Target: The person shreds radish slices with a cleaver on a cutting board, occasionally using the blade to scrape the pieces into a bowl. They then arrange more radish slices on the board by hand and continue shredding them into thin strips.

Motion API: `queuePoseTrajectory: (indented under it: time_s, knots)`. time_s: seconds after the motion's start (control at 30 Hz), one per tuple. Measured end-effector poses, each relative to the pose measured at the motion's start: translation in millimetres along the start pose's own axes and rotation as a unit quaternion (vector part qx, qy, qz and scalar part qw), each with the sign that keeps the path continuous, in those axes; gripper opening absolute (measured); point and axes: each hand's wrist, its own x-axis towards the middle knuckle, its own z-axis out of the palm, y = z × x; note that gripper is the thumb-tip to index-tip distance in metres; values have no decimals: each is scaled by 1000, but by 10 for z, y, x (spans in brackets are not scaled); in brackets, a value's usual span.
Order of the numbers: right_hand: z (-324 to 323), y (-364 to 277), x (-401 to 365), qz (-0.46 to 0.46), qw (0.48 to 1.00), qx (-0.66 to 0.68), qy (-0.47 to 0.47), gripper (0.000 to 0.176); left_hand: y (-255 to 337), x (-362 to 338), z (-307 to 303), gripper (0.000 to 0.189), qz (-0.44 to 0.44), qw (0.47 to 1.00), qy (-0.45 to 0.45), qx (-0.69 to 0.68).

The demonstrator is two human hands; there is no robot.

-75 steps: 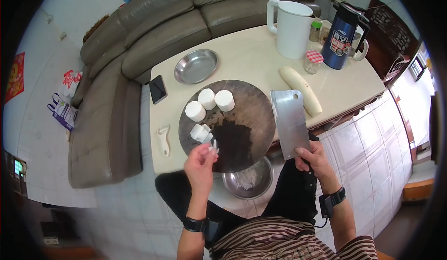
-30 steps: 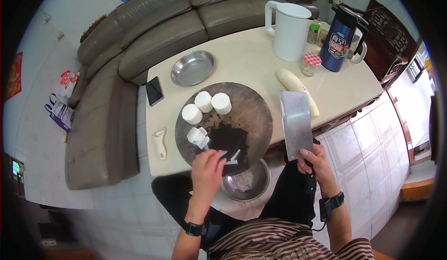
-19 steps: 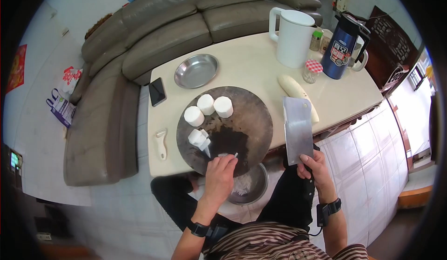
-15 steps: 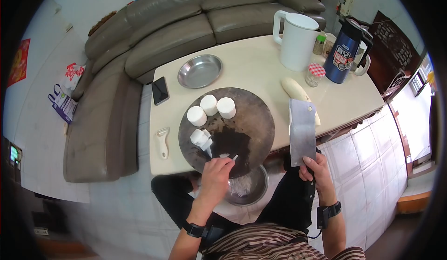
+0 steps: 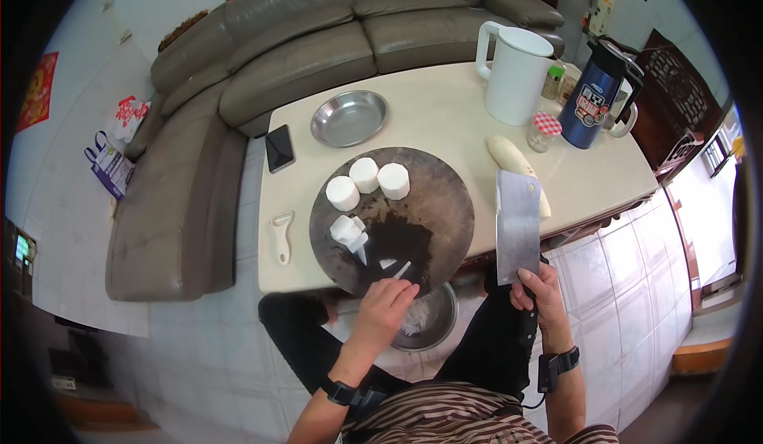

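Note:
A round dark cutting board [image 5: 445, 205] bears three thick white cylinders [image 5: 364, 175] along its back left. Below them lie several smaller cut white pieces [image 5: 347, 231]. My left hand [image 5: 385, 314] is at the board's front edge, fingers closed near a thin white piece [image 5: 403, 270]; whether it grips that piece is unclear. My right hand [image 5: 542, 298] holds a cleaver [image 5: 517, 225] by the handle, blade raised upright right of the board. Behind the blade, a long pale radish-like vegetable [image 5: 509, 155] is partly hidden. A metal bowl [image 5: 450, 317] with white shreds sits below the board's edge.
On the cream table [image 5: 278, 205] are a phone [image 5: 280, 149], a white peeler [image 5: 280, 239], a steel dish [image 5: 350, 118], a white pitcher [image 5: 517, 77], a lidded jar [image 5: 544, 132] and a blue flask [image 5: 594, 98]. A sofa [image 5: 286, 54] stands behind.
My left hand has moved right along the board's front edge. My right hand and the cleaver have stayed nearly where they were. The view has shifted slightly.

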Motion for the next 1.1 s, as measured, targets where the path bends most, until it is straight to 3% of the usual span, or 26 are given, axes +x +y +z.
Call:
queuePoseTrajectory:
  time_s: [0.1,0.17,0.27,0.37,0.57,0.87,0.97,1.1]
  knots:
    - [16,3,-5,0,1000,-5,4,15,1,65,30,26,0,999,35,-2]
    - [10,-6,-6,-3,1000,-14,7,16,-32,92,32,19,-78,989,125,-12]
    - [-19,1,-15,2,1000,-14,15,16,-226,154,-126,16,-162,973,155,60]
    - [-54,-1,-4,2,1000,-1,1,15,-432,130,-170,17,-160,977,87,114]
    - [-14,-6,-26,-2,1000,3,9,15,-477,155,-193,18,-125,981,36,147]
    - [-38,15,-18,2,1000,5,3,14,-471,199,-91,27,-50,994,34,89]
    - [-43,-2,-10,-1,1000,-1,10,15,-455,219,-90,27,-85,988,75,104]
    - [-60,8,-29,-3,1000,4,6,14,-468,192,-186,26,-99,990,21,102]
